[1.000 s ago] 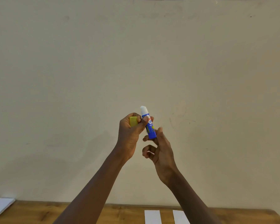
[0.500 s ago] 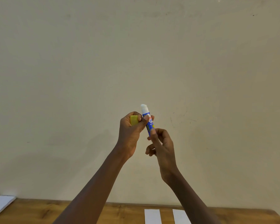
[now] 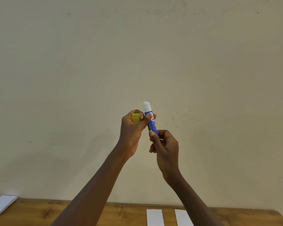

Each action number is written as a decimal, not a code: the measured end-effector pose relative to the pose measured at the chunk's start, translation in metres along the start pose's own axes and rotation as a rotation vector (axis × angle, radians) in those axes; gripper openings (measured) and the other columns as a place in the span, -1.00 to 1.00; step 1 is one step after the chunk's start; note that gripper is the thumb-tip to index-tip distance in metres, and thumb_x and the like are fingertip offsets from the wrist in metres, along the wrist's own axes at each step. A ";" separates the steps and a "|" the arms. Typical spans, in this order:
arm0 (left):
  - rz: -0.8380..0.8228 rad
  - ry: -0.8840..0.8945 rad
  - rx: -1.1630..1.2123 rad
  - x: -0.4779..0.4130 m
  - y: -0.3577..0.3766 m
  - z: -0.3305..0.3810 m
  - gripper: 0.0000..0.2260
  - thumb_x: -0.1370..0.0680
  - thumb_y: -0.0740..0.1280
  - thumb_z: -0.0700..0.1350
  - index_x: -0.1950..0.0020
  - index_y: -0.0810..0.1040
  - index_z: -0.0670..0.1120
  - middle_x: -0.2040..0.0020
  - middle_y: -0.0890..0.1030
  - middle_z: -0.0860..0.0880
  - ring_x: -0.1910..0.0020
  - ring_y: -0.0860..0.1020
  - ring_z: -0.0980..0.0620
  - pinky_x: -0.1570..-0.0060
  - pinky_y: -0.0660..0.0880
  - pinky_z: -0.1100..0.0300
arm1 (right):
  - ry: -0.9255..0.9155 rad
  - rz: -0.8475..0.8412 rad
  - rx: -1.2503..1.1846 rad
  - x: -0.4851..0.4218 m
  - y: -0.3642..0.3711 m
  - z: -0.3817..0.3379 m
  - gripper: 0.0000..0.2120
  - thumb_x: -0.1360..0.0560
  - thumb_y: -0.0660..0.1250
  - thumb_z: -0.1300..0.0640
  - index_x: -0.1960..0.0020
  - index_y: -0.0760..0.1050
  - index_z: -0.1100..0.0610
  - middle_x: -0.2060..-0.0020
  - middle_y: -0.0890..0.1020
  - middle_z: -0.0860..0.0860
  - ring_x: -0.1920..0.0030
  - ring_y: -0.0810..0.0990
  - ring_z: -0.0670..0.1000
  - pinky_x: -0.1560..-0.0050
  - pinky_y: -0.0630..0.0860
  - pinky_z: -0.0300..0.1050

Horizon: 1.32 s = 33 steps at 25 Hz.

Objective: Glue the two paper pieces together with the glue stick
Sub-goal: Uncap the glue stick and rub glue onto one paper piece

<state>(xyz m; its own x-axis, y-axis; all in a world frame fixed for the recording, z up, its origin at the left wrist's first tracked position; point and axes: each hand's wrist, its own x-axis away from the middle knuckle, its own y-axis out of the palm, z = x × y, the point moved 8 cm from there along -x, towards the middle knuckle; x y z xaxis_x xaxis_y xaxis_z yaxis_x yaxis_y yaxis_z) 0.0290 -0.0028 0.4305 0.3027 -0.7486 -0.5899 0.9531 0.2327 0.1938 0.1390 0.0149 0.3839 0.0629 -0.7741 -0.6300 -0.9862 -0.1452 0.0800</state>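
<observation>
Glue stick (image 3: pixel 151 121) uncapped, paper strips (image 3: pixel 154 217) below, paper stack (image 3: pixel 2 206) left

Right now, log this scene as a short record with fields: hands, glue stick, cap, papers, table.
left hand: grips the glue stick's upper barrel, with the cap tucked in the palm
right hand: pinches the stick's base
glue stick: blue, held upright, uncapped, white glue showing at the top
cap: yellow, off the stick
paper strips: two, white, lying apart, one left of the other
table: wooden, with a white stack at its left end
</observation>
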 end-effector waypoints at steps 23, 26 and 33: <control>-0.022 0.012 -0.020 0.001 0.000 -0.002 -0.82 -0.47 0.28 -0.22 0.29 0.33 -0.13 0.16 0.60 -0.08 0.23 0.66 0.16 0.17 0.57 0.34 | 0.115 -0.186 -0.146 0.000 0.012 0.006 -0.68 -0.57 0.04 0.12 0.25 0.48 0.10 0.49 0.59 -0.07 0.57 0.52 -0.11 0.51 0.38 -0.37; -0.019 0.006 -0.031 0.002 -0.001 -0.004 -0.83 -0.48 0.28 -0.21 0.28 0.35 -0.12 0.12 0.61 -0.08 0.21 0.66 0.15 0.13 0.57 0.29 | 0.070 -0.152 -0.051 0.000 0.010 0.006 -0.89 -0.53 0.13 0.07 0.13 0.41 0.00 0.29 0.54 -0.04 0.52 0.50 -0.13 0.48 0.42 -0.37; -0.037 0.023 -0.067 0.003 0.001 -0.004 -0.81 -0.47 0.30 -0.24 0.31 0.36 -0.11 0.10 0.62 -0.12 0.23 0.65 0.16 0.15 0.57 0.33 | 0.041 -0.160 -0.080 0.001 0.010 0.008 -0.75 -0.56 0.09 0.18 0.23 0.46 0.09 0.43 0.56 0.02 0.55 0.52 -0.13 0.49 0.40 -0.38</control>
<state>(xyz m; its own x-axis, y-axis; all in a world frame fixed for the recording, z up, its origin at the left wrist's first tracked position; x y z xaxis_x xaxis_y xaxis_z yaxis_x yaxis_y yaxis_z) 0.0309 -0.0026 0.4259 0.2667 -0.7429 -0.6140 0.9617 0.2467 0.1192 0.1277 0.0177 0.3783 0.2253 -0.7612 -0.6081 -0.9478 -0.3157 0.0441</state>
